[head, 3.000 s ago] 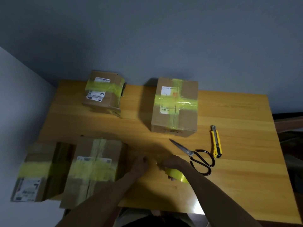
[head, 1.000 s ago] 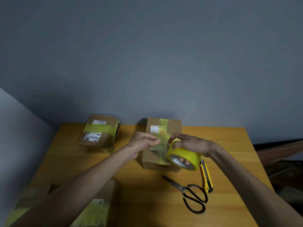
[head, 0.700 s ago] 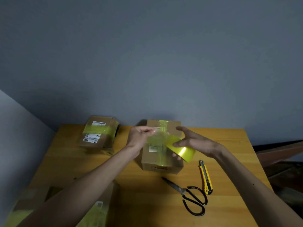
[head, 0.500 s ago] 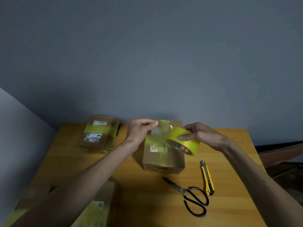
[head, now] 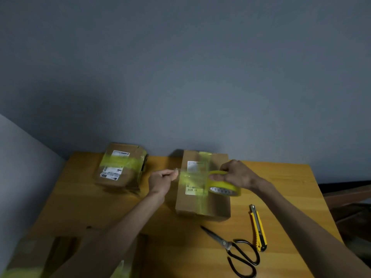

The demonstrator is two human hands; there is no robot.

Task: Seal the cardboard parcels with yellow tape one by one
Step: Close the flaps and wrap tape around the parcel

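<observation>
A plain indoor packing spot. A wooden surface [head: 285, 177] stands against a bare blue-grey wall [head: 180, 77]. Taped cardboard parcels [head: 118, 177], scissors [head: 227, 243] and a utility knife [head: 258, 227] lie on it.

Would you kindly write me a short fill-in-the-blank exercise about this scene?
The right hand grips the tape roll, whose colour is ____.
The left hand pinches the roll's loose ____.
The black-handled tool beside the knife is a pair of ____.
Missing words: yellow; end; scissors.
</observation>
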